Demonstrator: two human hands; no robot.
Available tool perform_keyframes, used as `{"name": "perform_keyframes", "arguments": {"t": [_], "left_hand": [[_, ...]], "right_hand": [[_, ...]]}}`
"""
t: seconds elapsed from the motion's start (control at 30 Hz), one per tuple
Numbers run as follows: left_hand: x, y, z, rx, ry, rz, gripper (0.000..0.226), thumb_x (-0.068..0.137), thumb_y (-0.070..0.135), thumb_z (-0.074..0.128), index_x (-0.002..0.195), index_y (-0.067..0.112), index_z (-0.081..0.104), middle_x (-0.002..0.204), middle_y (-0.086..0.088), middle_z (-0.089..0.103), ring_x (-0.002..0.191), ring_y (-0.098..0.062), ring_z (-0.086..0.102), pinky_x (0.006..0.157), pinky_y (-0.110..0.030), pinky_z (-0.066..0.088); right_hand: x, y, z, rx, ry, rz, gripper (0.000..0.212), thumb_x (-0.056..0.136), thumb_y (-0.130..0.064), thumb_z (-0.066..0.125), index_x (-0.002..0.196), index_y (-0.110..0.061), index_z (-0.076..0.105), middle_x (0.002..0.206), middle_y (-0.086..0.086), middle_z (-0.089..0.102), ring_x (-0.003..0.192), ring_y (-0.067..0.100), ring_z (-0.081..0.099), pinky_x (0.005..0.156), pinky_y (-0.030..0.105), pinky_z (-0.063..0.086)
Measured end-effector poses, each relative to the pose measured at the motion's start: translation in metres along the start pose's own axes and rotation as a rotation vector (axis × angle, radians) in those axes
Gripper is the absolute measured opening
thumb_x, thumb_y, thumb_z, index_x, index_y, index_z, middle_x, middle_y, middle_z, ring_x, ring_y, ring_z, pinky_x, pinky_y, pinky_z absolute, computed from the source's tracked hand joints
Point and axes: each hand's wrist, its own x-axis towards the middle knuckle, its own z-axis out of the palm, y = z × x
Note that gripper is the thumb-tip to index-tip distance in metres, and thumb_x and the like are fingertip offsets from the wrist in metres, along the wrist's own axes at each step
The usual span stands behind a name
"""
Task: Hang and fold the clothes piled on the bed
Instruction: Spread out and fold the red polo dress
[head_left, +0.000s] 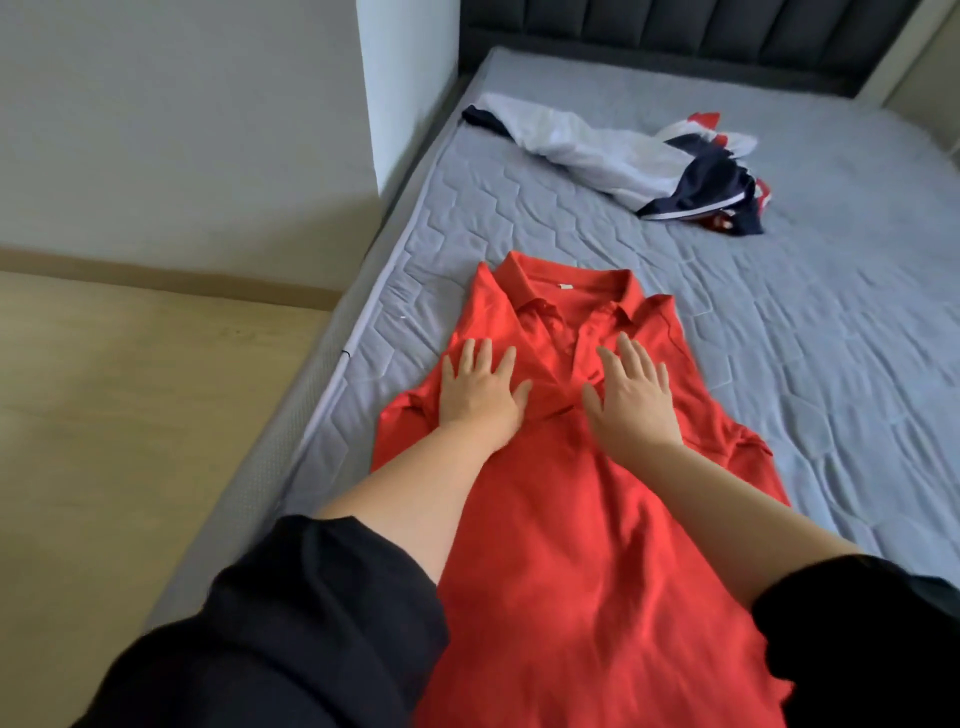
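A red polo shirt (566, 519) lies face up along the near left part of the grey mattress (779, 364), collar pointing away from me. Both its sleeves look folded inward. My left hand (480, 387) presses flat on the left chest with fingers spread. On the right chest, beside the button placket, my right hand (631, 395) rests flat, fingers straight. Neither hand holds cloth. Farther back lies a crumpled pile of white, navy and red clothes (649, 161).
The bed's left edge (322, 395) drops to a light wooden floor (130, 415). A white wall corner (405, 93) stands by the head end. A dark padded headboard (701, 36) closes off the far side. Black sleeves cover my upper arms.
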Motion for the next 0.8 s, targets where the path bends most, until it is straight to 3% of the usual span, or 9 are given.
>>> {"name": "perform_keyframes", "arguments": {"t": [0.2,0.4,0.63,0.7,0.8], "left_hand": [[0.006,-0.005,0.037,0.095,0.057,0.065,0.067,0.094,0.049,0.032,0.152,0.021,0.015,0.160,-0.012,0.010,0.147,-0.027,0.002,0.117,-0.045,-0.002],[0.015,-0.006,0.037,0.148,0.066,0.198,0.071,0.092,0.045,0.034,0.152,0.012,0.015,0.160,-0.013,0.007,0.147,-0.025,0.001,0.118,-0.045,0.001],[0.016,-0.006,0.039,0.134,0.067,0.203,0.071,0.092,0.045,0.035,0.152,0.013,0.015,0.160,-0.012,0.007,0.147,-0.024,0.002,0.117,-0.045,0.002],[0.015,-0.006,0.038,0.139,0.066,0.205,0.070,0.092,0.045,0.034,0.152,0.014,0.014,0.160,-0.012,0.006,0.147,-0.025,0.001,0.118,-0.045,0.002],[0.015,-0.007,0.041,0.143,0.081,0.197,0.070,0.092,0.045,0.032,0.152,0.014,0.014,0.160,-0.012,0.005,0.148,-0.025,0.000,0.118,-0.045,0.001]], "right_hand": [[0.062,0.008,0.018,-0.004,0.033,-0.024,0.053,0.094,-0.029,0.045,0.143,-0.010,0.037,0.157,0.012,0.022,0.145,0.026,0.015,0.117,0.047,0.009],[0.142,-0.013,0.037,0.091,0.079,0.118,0.047,0.097,-0.021,0.037,0.142,-0.008,0.036,0.156,0.010,0.024,0.145,0.024,0.016,0.117,0.048,0.009],[0.191,-0.009,0.048,-0.094,-0.191,0.199,0.060,0.098,-0.015,0.033,0.152,-0.017,0.010,0.161,0.007,0.002,0.147,0.028,-0.002,0.116,0.052,-0.001],[0.196,-0.007,0.049,-0.159,-0.204,0.152,0.058,0.098,-0.016,0.035,0.152,-0.016,0.012,0.160,0.008,0.008,0.147,0.030,-0.001,0.116,0.054,-0.002],[0.205,-0.006,0.043,-0.201,-0.123,0.129,0.051,0.093,-0.019,0.048,0.141,-0.011,0.034,0.144,0.012,0.038,0.141,0.032,0.021,0.115,0.056,0.003]]}}
